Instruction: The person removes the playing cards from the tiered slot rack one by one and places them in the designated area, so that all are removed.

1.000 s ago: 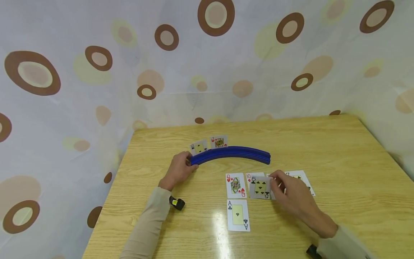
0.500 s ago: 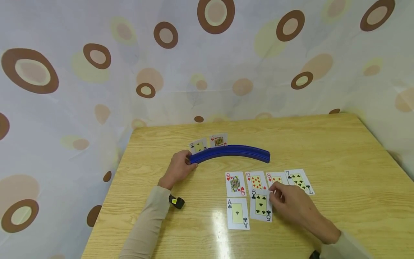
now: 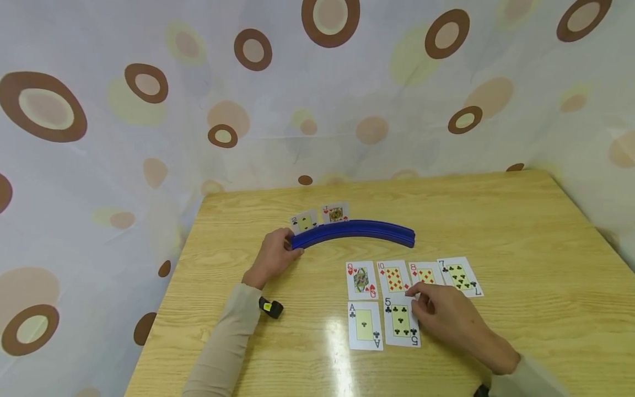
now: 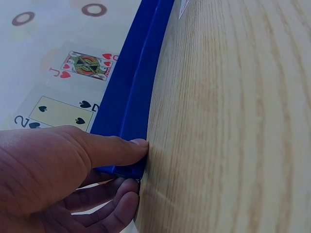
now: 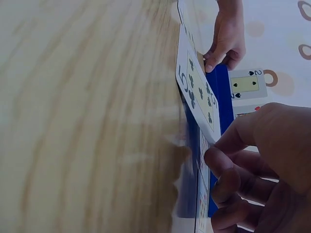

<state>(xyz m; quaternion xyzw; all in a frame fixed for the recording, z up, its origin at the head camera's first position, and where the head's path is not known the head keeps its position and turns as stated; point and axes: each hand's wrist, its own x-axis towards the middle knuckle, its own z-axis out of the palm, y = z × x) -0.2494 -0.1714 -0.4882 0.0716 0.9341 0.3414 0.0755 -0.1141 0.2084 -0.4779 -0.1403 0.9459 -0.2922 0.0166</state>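
Observation:
My left hand grips the left end of a curved blue card holder, thumb on top and fingers at its end face. A two of spades and a jack of hearts stand in the holder. My right hand pinches a corner of the five of clubs between thumb and index finger. In the right wrist view that card lies face up, tilted, its held corner raised. It is right of the ace of clubs and below the ten of diamonds.
A row of face-up cards lies before the holder: queen of hearts, the ten, eight of diamonds, partly hidden by my right hand, and seven of clubs. The wooden table meets a patterned cloth behind.
My right hand has brought the five of clubs down toward me, from over the row of cards to beside the ace. My left hand stays on the holder.

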